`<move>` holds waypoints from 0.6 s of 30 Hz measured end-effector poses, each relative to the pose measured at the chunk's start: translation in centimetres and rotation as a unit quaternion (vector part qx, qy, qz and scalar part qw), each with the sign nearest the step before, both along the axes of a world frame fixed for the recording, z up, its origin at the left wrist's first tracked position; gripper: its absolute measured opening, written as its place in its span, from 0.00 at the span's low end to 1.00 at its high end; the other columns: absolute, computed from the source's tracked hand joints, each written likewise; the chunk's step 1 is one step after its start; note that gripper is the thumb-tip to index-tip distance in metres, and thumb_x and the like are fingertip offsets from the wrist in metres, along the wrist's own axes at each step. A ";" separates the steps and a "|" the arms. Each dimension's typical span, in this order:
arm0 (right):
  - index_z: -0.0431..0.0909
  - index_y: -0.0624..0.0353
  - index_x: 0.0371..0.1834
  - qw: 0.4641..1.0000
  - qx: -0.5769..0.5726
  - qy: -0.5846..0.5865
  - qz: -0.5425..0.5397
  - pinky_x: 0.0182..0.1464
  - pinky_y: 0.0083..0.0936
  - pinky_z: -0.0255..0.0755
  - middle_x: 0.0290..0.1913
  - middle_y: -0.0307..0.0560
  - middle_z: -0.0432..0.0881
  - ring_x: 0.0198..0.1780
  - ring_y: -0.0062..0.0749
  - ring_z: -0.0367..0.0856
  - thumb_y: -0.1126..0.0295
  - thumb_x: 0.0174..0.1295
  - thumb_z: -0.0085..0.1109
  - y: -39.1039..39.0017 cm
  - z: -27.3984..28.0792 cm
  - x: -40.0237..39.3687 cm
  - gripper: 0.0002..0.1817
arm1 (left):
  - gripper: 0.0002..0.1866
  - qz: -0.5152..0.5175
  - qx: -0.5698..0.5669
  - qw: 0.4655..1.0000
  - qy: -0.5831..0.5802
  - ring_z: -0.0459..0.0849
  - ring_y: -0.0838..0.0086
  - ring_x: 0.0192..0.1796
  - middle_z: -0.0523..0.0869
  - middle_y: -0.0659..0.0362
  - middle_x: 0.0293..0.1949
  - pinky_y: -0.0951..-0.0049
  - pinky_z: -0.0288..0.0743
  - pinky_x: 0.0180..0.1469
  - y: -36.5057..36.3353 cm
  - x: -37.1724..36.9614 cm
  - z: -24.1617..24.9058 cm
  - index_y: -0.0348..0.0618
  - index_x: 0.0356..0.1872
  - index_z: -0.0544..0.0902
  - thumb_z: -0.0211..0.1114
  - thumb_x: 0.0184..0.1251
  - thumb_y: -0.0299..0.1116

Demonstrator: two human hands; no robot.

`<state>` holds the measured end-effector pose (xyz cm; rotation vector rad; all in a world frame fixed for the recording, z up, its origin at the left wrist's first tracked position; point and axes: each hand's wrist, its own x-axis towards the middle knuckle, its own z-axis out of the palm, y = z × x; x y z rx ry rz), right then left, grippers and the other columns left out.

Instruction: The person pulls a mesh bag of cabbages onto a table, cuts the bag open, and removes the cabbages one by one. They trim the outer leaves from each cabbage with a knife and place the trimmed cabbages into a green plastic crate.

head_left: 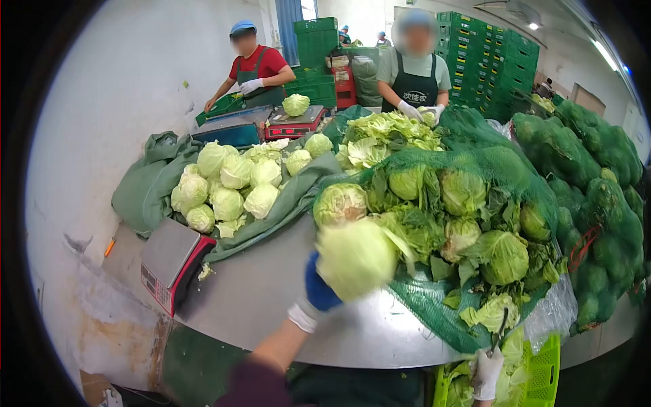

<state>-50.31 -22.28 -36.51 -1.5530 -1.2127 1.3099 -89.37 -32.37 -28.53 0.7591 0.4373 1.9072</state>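
Observation:
My left hand (317, 288), in a blue and white glove, is closed on a pale green cabbage (357, 260). The cabbage is blurred and held above the metal table, in front of the netted heap. At the lower right my right hand (487, 374), in a white glove, is closed around a slim dark tool (502, 324), which looks like a knife pointing up. Below that hand stands a yellow-green crate (542, 375) with loose leaves in it. Untrimmed cabbages (463, 192) with dark outer leaves lie in an open green net (434, 308) just beyond my hands.
Trimmed cabbages (236, 171) are piled on green cloth at the left, behind a red scale (175, 261). Full net sacks (597, 203) stack up at the right. Across the table are two co-workers (415, 74) (254, 68) and another scale (293, 124) carrying a cabbage.

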 end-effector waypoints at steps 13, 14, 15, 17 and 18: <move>0.75 0.74 0.52 0.920 -0.054 -0.369 -0.119 0.54 0.38 0.70 0.48 0.71 0.79 0.50 0.53 0.80 0.45 0.65 0.51 -1.3 -8.6 6.8 0.35 | 0.32 0.287 -0.084 0.945 -0.133 0.75 0.59 0.59 0.76 0.60 0.60 0.48 0.74 0.55 10.1 -35.4 -4.8 0.58 0.62 0.71 0.61 0.56 0.58; 0.71 0.67 0.42 0.951 -0.045 -0.222 -0.211 0.33 0.29 0.62 0.31 0.55 0.74 0.30 0.37 0.71 0.53 0.66 0.52 -0.5 -11.3 8.1 0.22 | 0.32 0.249 -0.090 0.940 -0.214 0.76 0.57 0.59 0.76 0.56 0.58 0.51 0.75 0.56 10.6 -36.7 -5.1 0.53 0.61 0.70 0.65 0.57 0.52; 0.67 0.60 0.32 0.951 -0.030 -0.070 -0.298 0.11 0.20 0.54 0.15 0.40 0.68 0.09 0.21 0.62 0.62 0.66 0.52 0.1 -12.6 9.0 0.13 | 0.33 0.207 -0.114 0.929 -0.286 0.76 0.56 0.58 0.74 0.54 0.59 0.54 0.75 0.57 10.9 -36.1 -3.6 0.49 0.61 0.70 0.68 0.56 0.50; 0.69 0.63 0.33 0.945 -0.056 -0.135 -0.292 0.13 0.25 0.58 0.16 0.41 0.71 0.11 0.25 0.65 0.59 0.67 0.52 0.4 -14.0 12.4 0.16 | 0.26 0.247 -0.154 0.943 -0.163 0.76 0.53 0.59 0.73 0.52 0.61 0.54 0.74 0.60 11.6 -30.5 -0.5 0.48 0.61 0.71 0.61 0.64 0.45; 0.71 0.66 0.33 0.940 -0.080 -0.190 -0.273 0.15 0.29 0.61 0.18 0.42 0.73 0.14 0.29 0.68 0.56 0.67 0.52 0.6 -14.5 14.2 0.19 | 0.23 0.261 -0.139 0.955 -0.018 0.77 0.55 0.59 0.73 0.52 0.62 0.54 0.74 0.60 12.0 -28.0 -0.2 0.48 0.62 0.71 0.55 0.70 0.44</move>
